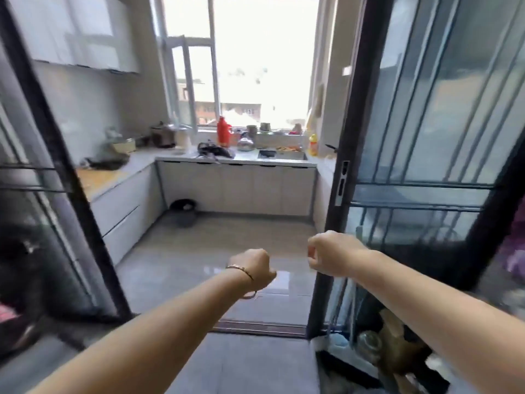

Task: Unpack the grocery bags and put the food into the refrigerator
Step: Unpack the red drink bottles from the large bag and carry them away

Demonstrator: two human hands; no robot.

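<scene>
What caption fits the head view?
Left hand and right hand, curled and empty, held out at the open sliding door, counter beyond.

Black bag: a crumpled sack of dark, glossy plastic. It lies slumped and flattened on the pale bench that runs along the far wall beneath the window. Its surface is rumpled into irregular folds, which rise highest at the left end. A thin dark strip of it trails toward the bench's front edge. The bag sits just in front of the red bottle, just left of the shiny kettle, and apart from the sink further right. Blur hides its contents and whether its mouth is open.
</scene>
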